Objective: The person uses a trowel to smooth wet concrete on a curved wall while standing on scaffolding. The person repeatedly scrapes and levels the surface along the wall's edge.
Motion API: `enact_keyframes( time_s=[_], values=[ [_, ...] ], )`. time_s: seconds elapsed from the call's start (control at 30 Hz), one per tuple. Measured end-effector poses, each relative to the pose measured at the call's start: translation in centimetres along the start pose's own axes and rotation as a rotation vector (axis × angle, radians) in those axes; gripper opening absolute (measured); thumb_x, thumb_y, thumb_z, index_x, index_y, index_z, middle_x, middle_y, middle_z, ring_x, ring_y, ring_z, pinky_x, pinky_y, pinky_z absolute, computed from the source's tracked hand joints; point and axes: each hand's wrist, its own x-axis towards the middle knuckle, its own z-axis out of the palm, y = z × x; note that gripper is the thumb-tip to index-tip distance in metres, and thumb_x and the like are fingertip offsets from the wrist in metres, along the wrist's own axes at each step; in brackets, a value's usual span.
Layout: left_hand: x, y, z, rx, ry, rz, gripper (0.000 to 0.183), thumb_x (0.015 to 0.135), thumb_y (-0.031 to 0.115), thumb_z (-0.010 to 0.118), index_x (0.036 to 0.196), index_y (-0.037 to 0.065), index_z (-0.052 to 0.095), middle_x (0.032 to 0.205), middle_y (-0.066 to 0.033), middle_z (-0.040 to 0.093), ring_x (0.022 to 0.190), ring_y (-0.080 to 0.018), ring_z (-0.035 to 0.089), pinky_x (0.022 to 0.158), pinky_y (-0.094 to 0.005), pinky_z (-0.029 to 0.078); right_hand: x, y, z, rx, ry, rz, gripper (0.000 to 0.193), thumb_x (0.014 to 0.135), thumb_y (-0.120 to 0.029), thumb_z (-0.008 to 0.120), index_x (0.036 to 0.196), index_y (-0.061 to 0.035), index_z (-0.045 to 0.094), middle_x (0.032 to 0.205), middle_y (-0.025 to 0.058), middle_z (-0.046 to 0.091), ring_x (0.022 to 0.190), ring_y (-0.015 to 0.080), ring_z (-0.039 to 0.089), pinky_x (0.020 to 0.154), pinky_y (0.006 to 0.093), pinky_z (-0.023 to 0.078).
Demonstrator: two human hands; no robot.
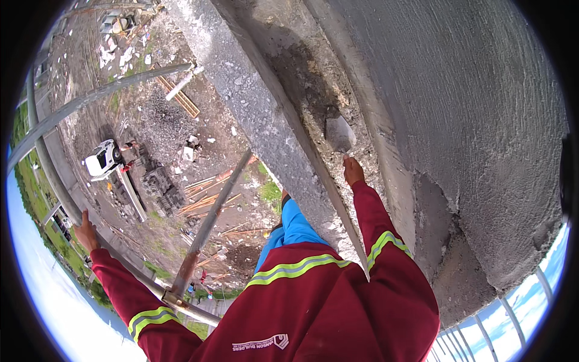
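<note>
My right hand [353, 171] is closed around the grip of a trowel, its thumb uppermost. The trowel's pale metal blade [340, 133] rests in a rough concrete channel [329, 78], close to some dark, damp-looking mortar [297, 69]. Most of the handle is covered by my fingers. Out to the left, my left hand [87, 233] grips a grey metal scaffold pipe [57, 175], with part of the fingers hidden behind it. Both arms wear dark red sleeves with reflective bands.
A concrete ledge [241, 78] borders the channel on its left; a grey plastered wall [476, 90] rises on the right. A rusty scaffold brace [211, 226] slants beside my legs. Far below lie the ground, timber planks [208, 193] and a white vehicle [104, 160].
</note>
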Motion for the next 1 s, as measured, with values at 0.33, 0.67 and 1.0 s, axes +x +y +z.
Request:
enact_keyframes(
  time_s=[0.33, 0.67, 1.0],
  values=[
    [0.2, 0.2, -0.3, 0.012, -0.043, -0.013, 0.06, 0.074, 0.053, 0.07, 0.091, -0.005, 0.061, 0.063, -0.0087, 0.058, 0.052, -0.0194, 0.056, 0.054, -0.0348, 0.047, 3.1, -3.1, 1.2, -0.235, 0.212, -0.147, 0.05, 0.096, -0.052, 0.04, 0.105, -0.0056, 0.056, 0.093, 0.0271, 0.065, 0.091, 0.0457, 0.061, 0.079, 0.0522, 0.045],
    [-0.5, 0.8, -0.4, 0.018, -0.015, -0.012, 0.055, 0.075, 0.052, 0.071, 0.076, -0.002, 0.059, 0.06, -0.0075, 0.054, 0.052, -0.0175, 0.054, 0.052, -0.0341, 0.045, 5.6, -8.6, 1.5, -0.213, 0.177, -0.17, 0.048, 0.096, -0.047, 0.041, 0.107, -0.0014, 0.053, 0.09, 0.0299, 0.064, 0.089, 0.0485, 0.061, 0.077, 0.0544, 0.047],
    [-0.2, 0.7, -0.4, 0.002, -0.032, -0.038, 0.056, 0.075, 0.049, 0.072, 0.084, -0.005, 0.06, 0.065, -0.0071, 0.056, 0.054, -0.0172, 0.053, 0.053, -0.0318, 0.045, 5.1, -9.1, -4.4, -0.512, 0.412, -0.461, 0.04, 0.096, -0.043, 0.044, 0.116, -0.0077, 0.049, 0.095, 0.022, 0.067, 0.086, 0.0401, 0.064, 0.075, 0.0505, 0.047]
  ],
)
